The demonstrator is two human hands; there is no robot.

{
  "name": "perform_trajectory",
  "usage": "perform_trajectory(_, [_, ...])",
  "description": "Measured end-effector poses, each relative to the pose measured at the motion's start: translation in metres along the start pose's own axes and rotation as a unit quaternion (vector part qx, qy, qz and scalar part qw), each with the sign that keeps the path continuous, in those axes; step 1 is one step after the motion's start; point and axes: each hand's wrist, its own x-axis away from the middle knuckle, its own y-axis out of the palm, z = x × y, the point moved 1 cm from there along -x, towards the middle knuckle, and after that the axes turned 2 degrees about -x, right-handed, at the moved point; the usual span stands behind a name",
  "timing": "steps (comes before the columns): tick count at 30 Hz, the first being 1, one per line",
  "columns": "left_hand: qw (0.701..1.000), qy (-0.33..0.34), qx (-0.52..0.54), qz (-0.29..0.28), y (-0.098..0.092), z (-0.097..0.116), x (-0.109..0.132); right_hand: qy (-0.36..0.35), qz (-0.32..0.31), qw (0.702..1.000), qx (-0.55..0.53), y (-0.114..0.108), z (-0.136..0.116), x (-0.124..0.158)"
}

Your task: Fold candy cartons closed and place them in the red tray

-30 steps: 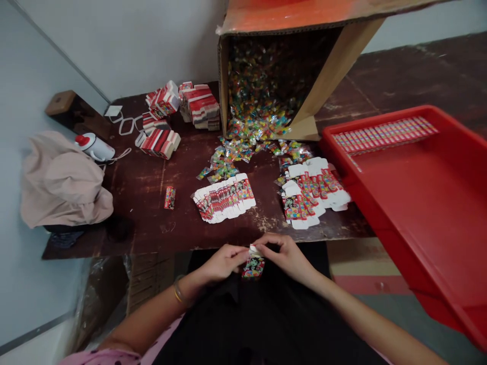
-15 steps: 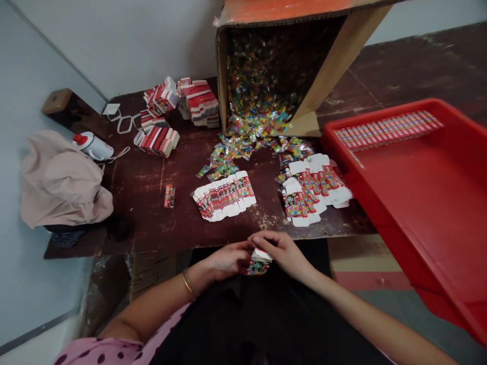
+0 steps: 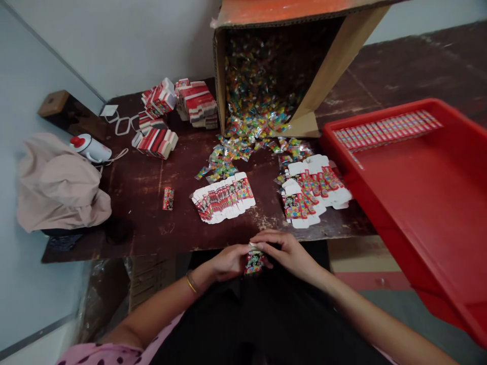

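Observation:
A small printed candy box (image 3: 254,262), red with a dark figure, is held between both hands just off the table's front edge. My left hand (image 3: 230,262) grips its left side. My right hand (image 3: 280,249) has its fingers closed at the top end, where a white flap shows. Ahead of the hands lies a fanned row of flat cartons (image 3: 224,196); a looser pile of unfolded cartons (image 3: 308,192) is to its right. One closed candy box (image 3: 168,198) lies alone at the left.
A cardboard box (image 3: 310,76) on its side spills wrapped candies (image 3: 236,147) onto the table. A red tray (image 3: 411,182), with a row of boxes along its far wall, overhangs the right edge. Carton stacks (image 3: 158,142), a white bottle (image 3: 93,148) and a beige cloth (image 3: 63,185) are at left.
The candy box has turned more upright, its printed face now toward me. The white flap at its top shows less, with my right fingers pressed there.

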Motion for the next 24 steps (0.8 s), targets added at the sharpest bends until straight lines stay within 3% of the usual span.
perform_trajectory(4, [0.996, -0.02, 0.084, 0.0, -0.003, 0.0, -0.002, 0.074, 0.025, 0.997, -0.017, 0.011, 0.013, -0.004])
perform_trajectory(9, [0.994, -0.007, 0.112, -0.004, -0.008, -0.003, 0.006, 0.126, -0.036, 0.99, -0.048, 0.015, 0.024, -0.016])
perform_trajectory(12, [0.998, 0.028, 0.057, -0.012, -0.01, -0.007, 0.014, 0.046, -0.034, 0.998, -0.005, 0.012, 0.02, -0.016])
perform_trajectory(15, [0.999, 0.047, 0.013, 0.003, -0.012, -0.01, 0.022, -0.046, -0.095, 0.993, 0.062, 0.006, 0.007, -0.008])
perform_trajectory(19, [0.999, 0.046, 0.011, 0.014, -0.007, -0.008, 0.026, -0.095, -0.155, 0.975, 0.124, -0.002, -0.004, 0.005])
perform_trajectory(21, [0.997, 0.07, 0.002, 0.018, -0.002, 0.0, 0.022, -0.082, -0.125, 0.984, 0.101, 0.003, 0.002, 0.007])
perform_trajectory(24, [0.98, 0.184, -0.016, 0.077, 0.004, 0.021, 0.013, -0.018, -0.023, 0.998, -0.055, 0.021, 0.024, 0.004])
